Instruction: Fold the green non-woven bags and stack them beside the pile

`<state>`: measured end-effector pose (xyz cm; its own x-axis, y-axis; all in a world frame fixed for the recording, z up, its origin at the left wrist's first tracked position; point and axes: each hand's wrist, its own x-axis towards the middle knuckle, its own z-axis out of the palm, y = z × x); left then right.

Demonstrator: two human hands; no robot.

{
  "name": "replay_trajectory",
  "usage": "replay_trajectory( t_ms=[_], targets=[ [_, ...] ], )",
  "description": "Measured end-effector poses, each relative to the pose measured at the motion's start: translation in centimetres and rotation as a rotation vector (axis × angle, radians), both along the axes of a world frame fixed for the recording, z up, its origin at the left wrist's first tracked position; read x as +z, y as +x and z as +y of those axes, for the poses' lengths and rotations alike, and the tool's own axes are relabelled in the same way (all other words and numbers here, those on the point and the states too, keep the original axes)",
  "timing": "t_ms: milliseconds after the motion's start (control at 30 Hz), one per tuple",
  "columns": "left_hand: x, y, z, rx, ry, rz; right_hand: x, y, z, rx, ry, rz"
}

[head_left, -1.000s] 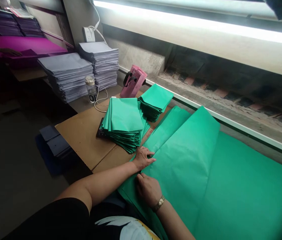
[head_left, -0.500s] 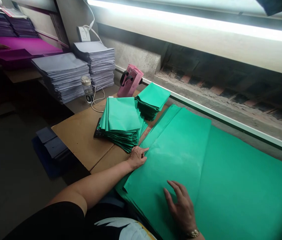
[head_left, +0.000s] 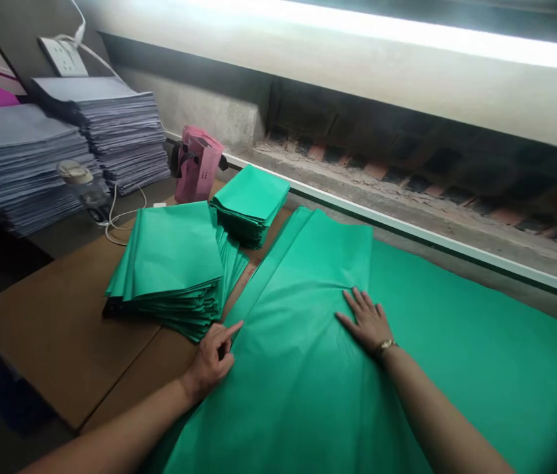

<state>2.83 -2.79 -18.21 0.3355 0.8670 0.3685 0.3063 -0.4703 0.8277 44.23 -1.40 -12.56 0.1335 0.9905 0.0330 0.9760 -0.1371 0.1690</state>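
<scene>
A large green sheet (head_left: 283,355), folded over on itself, lies across a broader green sheet (head_left: 466,316). At its left edge is my left hand (head_left: 212,359), index finger stretched onto the green material, the other fingers curled and the thumb apart. Nothing shows in its grasp. My right hand (head_left: 368,324), with a metal band on the wrist, presses flat with spread fingers near the folded layer's right edge. Creases run leftward from it. Just beyond my left hand sits a fanned stack of folded green pieces (head_left: 174,247), and behind that a smaller green stack (head_left: 251,194).
Brown cardboard (head_left: 61,329) covers the table's left side. Farther back are a pink bag (head_left: 199,161), a clear bottle (head_left: 83,191), a white cable (head_left: 119,214) and tall grey-white stacks (head_left: 123,135). A white rail (head_left: 407,234) runs along the wall.
My right hand has moved up and away from me and now lies flat on the sheet, which has creased. My left hand stays at the left edge. The view has shifted to the right.
</scene>
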Motion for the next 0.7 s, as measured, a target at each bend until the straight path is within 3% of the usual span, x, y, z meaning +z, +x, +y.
replay_trajectory(
  t_ms=[100,167,267,333,433,633,700],
  targets=[
    [-0.7,0.3,-0.3,0.016,0.006,-0.016,1.3,5.4,8.6,-0.193,0.024,0.070],
    [-1.0,0.6,-0.4,0.036,-0.026,-0.025,1.7,7.6,12.2,-0.271,0.049,0.107],
    [-0.9,1.0,-0.3,0.054,-0.032,-0.051,1.5,8.5,13.8,-0.297,0.074,0.102],
    [-0.4,1.1,-0.1,0.053,-0.007,-0.053,1.0,7.4,12.3,-0.239,0.068,0.063],
    [0.2,0.8,0.2,0.052,0.034,-0.044,-0.1,2.4,5.5,-0.031,0.027,-0.002],
    [0.4,0.5,0.9,0.014,0.030,0.099,-2.9,-15.6,-17.2,0.693,-0.039,0.068],
    [0.4,-0.2,0.2,-0.053,0.047,0.180,-4.0,-19.1,-23.1,0.892,0.019,0.108]
  ],
)
